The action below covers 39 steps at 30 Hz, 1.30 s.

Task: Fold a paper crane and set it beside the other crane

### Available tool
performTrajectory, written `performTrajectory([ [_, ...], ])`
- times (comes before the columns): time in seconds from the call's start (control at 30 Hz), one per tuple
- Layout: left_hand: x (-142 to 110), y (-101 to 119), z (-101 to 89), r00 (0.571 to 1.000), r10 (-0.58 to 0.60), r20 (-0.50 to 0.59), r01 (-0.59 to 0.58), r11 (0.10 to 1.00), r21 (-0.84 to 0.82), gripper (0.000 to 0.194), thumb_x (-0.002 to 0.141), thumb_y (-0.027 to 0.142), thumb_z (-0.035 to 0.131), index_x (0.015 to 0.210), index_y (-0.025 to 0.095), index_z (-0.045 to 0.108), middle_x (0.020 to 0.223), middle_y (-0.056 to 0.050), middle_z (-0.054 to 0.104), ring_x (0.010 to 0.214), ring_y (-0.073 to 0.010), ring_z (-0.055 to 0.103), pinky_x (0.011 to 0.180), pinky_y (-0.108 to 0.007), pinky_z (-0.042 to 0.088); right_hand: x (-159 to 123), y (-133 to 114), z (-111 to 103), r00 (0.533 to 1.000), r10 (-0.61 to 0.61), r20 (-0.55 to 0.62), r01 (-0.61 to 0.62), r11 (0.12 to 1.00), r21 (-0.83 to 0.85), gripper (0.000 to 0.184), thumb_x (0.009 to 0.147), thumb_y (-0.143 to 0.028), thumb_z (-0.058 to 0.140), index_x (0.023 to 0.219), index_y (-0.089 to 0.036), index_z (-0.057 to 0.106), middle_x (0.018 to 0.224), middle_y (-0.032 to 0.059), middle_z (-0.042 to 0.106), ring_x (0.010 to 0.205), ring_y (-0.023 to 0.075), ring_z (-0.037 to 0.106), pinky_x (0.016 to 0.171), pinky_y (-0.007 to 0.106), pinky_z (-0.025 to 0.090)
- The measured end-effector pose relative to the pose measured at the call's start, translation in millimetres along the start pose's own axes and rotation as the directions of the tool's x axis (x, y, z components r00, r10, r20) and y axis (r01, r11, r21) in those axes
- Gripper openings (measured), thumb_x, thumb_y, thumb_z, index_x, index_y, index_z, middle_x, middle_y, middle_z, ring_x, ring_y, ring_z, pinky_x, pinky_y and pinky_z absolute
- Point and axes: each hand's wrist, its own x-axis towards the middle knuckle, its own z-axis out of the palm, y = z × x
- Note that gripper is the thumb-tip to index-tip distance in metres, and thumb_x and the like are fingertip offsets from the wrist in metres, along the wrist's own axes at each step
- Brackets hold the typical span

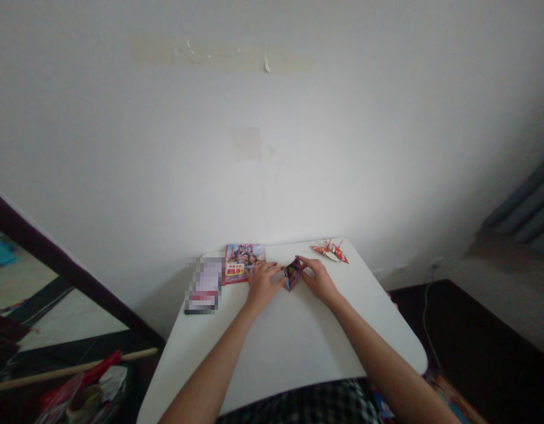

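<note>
A small piece of folded printed paper [293, 274], dark and multicoloured with pink-purple edges, stands above the white table between my hands. My left hand [265, 285] pinches its left edge, with the other fingers reaching over a printed flyer [236, 272]. At the paper's upper right edge, the thumb and fingertips of my right hand [319, 281] are closed. A folded red, white and gold paper crane [331, 251] lies beyond my right hand, near the far edge. The paper's exact folds are too small to make out.
A blurred-out phone [205, 285] lies on the left of the white table [294, 347]. The table's far edge meets a pale wall [272, 194]. A mirror-like framed panel [37, 288] leans at left above a bin with bags [86, 394]. A cable [426, 318] hangs at right.
</note>
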Motion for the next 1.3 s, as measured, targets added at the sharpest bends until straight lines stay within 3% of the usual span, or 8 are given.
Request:
performTrajectory([
  [0.23, 2.4, -4.9, -5.6, 0.999, -0.013, 0.043, 0.01, 0.998, 0.057, 0.03, 0.083, 0.039, 0.073, 0.112, 0.036, 0.075, 0.136, -0.004, 0.065, 0.134, -0.0344, 0.048, 0.115, -0.074, 0.017, -3.2, -8.6, -6.0, 0.995, -0.061, 0.073, 0.066, 0.995, -0.075, 0.051, 0.088, -0.009, 0.053, 0.132, -0.032, 0.063, 0.105, 0.0061, 0.067, 0.106, 0.0226, 0.057, 0.099, 0.04, 0.046],
  [0.57, 5.1, -16.3, -10.4, 0.994, 0.026, 0.106, -0.035, 0.996, 0.084, 0.039, 0.081, 0.051, 0.073, 0.119, 0.042, 0.072, 0.14, -0.004, 0.061, 0.136, -0.0324, 0.045, 0.117, -0.066, 0.021, -5.5, -11.9, -6.4, 0.984, -0.099, 0.151, 0.117, 0.987, -0.113, 0.044, 0.091, -0.011, 0.051, 0.123, -0.035, 0.071, 0.11, 0.008, 0.065, 0.109, 0.0246, 0.055, 0.098, 0.043, 0.047],
  [0.73, 3.6, -12.0, -9.0, 0.997, 0.024, 0.073, -0.029, 0.998, 0.064, 0.03, 0.09, 0.052, 0.06, 0.117, 0.044, 0.072, 0.139, -0.003, 0.062, 0.135, -0.0299, 0.045, 0.118, -0.066, 0.02, -6.7, -11.0, -4.5, 0.982, -0.102, 0.156, 0.125, 0.982, -0.143, 0.045, 0.089, -0.01, 0.056, 0.12, -0.039, 0.072, 0.114, 0.0072, 0.063, 0.112, 0.0249, 0.056, 0.099, 0.044, 0.047],
  [0.97, -3.0, 0.6, -11.1, 0.994, 0.055, 0.093, -0.066, 0.99, 0.123, 0.031, 0.089, 0.052, 0.062, 0.119, 0.048, 0.07, 0.14, -0.002, 0.061, 0.138, -0.0333, 0.041, 0.114, -0.077, 0.012, -7.3, -10.8, -3.6, 0.981, -0.093, 0.168, 0.122, 0.978, -0.169, 0.043, 0.087, -0.012, 0.061, 0.118, -0.04, 0.073, 0.116, 0.0065, 0.065, 0.115, 0.026, 0.055, 0.1, 0.046, 0.046],
  [1.3, -5.7, 1.1, -8.9, 0.991, 0.055, 0.122, -0.074, 0.984, 0.159, 0.037, 0.084, 0.052, 0.067, 0.121, 0.049, 0.069, 0.143, -0.003, 0.057, 0.14, -0.036, 0.037, 0.113, -0.079, 0.008, -6.9, -6.8, -0.2, 0.987, -0.085, 0.139, 0.104, 0.985, -0.136, 0.036, 0.08, -0.018, 0.071, 0.112, -0.035, 0.076, 0.115, 0.0069, 0.068, 0.114, 0.0269, 0.056, 0.1, 0.047, 0.048],
])
